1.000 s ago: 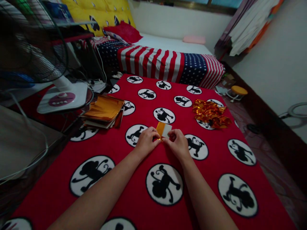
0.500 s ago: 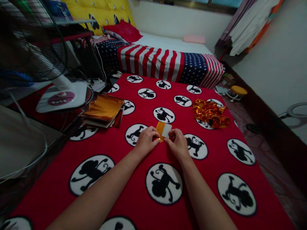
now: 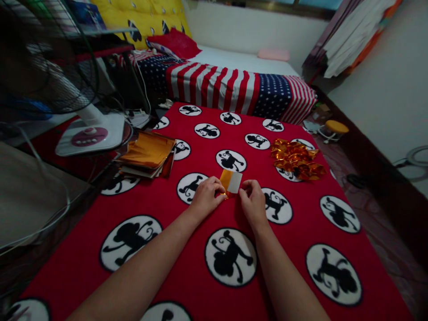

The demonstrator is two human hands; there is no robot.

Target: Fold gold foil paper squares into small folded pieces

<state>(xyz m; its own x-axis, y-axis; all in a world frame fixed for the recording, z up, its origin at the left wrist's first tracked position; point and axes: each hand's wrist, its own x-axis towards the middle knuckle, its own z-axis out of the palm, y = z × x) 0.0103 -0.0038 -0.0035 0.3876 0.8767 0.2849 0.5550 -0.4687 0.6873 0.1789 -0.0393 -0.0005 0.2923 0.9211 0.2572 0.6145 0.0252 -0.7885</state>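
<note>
A small folded sheet of gold foil paper lies on the red cloth in front of me, with a pale white face showing on its right part. My left hand pinches its lower left edge between thumb and fingers. Just right of the paper is my right hand, its fingers curled and thumb close to the index finger. I see nothing in it, and its fingertips are beside the white part, barely apart from it.
A stack of gold paper sheets sits at the left edge of the red monkey-print cloth. Crumpled or folded shiny orange foil pieces are heaped at the right. A fan base stands left; a bed lies beyond.
My right hand has drawn back slightly to the right, off the paper's lower edge. My left hand keeps its pinch. The whole view has shifted slightly.
</note>
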